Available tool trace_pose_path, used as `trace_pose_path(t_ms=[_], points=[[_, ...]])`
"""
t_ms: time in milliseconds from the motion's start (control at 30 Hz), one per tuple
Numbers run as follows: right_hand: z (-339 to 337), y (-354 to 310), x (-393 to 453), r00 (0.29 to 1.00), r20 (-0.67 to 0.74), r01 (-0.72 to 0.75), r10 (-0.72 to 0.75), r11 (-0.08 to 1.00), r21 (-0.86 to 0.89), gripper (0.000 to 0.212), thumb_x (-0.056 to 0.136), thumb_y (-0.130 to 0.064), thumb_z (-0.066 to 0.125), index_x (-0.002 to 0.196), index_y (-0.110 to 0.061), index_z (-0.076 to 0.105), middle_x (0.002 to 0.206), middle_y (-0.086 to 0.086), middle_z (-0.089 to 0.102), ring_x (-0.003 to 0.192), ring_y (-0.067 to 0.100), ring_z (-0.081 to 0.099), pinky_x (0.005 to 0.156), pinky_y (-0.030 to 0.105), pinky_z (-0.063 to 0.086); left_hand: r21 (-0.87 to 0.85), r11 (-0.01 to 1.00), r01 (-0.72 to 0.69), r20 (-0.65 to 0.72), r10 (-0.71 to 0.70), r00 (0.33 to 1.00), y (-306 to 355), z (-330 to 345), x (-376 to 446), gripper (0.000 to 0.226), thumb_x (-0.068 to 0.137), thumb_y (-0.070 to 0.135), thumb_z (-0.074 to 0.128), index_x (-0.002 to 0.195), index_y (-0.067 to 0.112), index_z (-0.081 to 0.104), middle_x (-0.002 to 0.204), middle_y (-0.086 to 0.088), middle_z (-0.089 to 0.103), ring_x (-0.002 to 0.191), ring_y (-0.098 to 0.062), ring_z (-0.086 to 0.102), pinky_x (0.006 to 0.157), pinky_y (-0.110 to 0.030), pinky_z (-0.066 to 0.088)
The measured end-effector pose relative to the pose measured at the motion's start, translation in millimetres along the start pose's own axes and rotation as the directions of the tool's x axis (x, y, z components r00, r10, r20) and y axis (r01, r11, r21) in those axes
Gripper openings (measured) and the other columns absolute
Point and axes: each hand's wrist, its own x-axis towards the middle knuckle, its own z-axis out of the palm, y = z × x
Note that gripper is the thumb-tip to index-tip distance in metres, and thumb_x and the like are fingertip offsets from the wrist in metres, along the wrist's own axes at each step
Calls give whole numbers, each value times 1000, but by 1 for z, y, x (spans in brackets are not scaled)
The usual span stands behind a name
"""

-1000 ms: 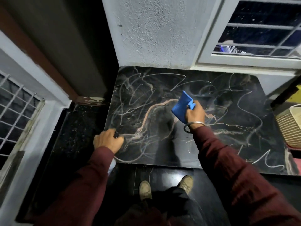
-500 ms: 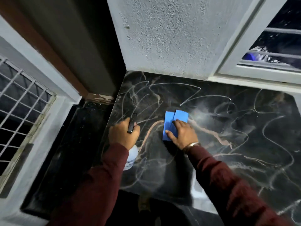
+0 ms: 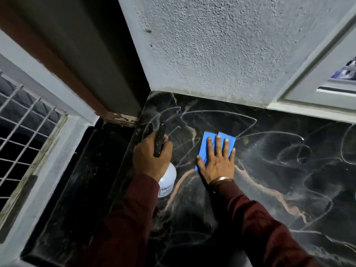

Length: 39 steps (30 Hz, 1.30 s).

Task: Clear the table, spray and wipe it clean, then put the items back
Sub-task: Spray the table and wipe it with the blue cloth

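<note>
Near the tabletop's [image 3: 269,170] far left corner lies a folded blue cloth [image 3: 221,140], pressed flat under the right hand [image 3: 216,162], fingers spread open. Just beside it, the left hand [image 3: 151,158] is clenched around a white spray bottle [image 3: 167,180] with a black nozzle.

Only lettering in sight: a small printed label on the white spray bottle [image 3: 167,182] held over the dark marble tabletop [image 3: 289,170], partly hidden behind the left hand [image 3: 152,158], too blurred and small to read.
</note>
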Motion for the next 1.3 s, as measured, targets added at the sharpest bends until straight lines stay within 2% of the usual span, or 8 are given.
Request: trace_pose_path(t_ms=[100,233,367,467,600,867,1133,1300], points=[[-4,-40,56,999,-27,-34,35,999,17,81,87,-67,21,153,-21,8,160,10,1,146,36,-3,115,57,2,-49,997,-54,-42,52,998,-12,-1,18,19,79,32,59,89,21,71,78,7,70,77,-11,65,76,-25,51],[6,-105,52,952,28,305,-304,950,-63,78,88,-64,18,152,-20,6,160,10,-2,146,37,-8,113,56,-8,-86,991,-105,-135,92,987,-32,-8,38,24,79,26,61,97,15,73,91,10,70,86,0,61,79,-7,42],[15,-99,20,839,44,545,-543,836,-65,73,90,-59,26,152,-22,16,160,5,11,148,29,6,117,51,4,-106,994,-14,-153,-2,988,-46,-12,63,24,81,31,60,91,14,75,81,-1,72,81,-13,65,75,-22,46],[6,-77,66,918,-48,385,-394,912,-141,69,88,-56,30,148,-22,31,156,6,28,143,29,25,114,52,23,-130,991,23,-162,-44,986,-50,-17,87,27,81,34,61,88,12,75,78,-8,73,79,-20,67,74,-31,51],[-9,-106,139,994,-71,81,-84,996,-34,68,93,-51,26,151,-17,19,159,12,14,146,34,9,116,52,8,-185,982,-34,-155,5,988,-52,-25,98,21,77,32,57,86,20,71,73,8,68,73,-2,63,73,-20,48],[8,-179,96,840,43,543,-541,834,-104,65,94,-48,21,152,-17,18,160,7,13,147,29,10,118,48,7,-250,965,-79,-250,14,968,-55,-36,120,22,80,23,57,89,12,74,83,0,73,80,-4,65,78,-20,48],[-12,-177,179,985,-48,164,-164,986,-6,65,95,-44,29,152,-16,17,160,10,10,147,31,5,117,49,5,-260,964,-50,-253,-18,967,-59,-41,123,9,79,22,57,77,22,65,63,9,62,65,3,58,64,-21,44],[-2,-197,141,892,41,451,-449,886,-106,63,97,-44,25,152,-15,13,160,9,9,147,31,6,118,48,4,-252,964,-86,-214,31,976,-55,-37,131,23,81,25,54,84,10,71,76,2,71,77,-3,66,77,-27,52]])
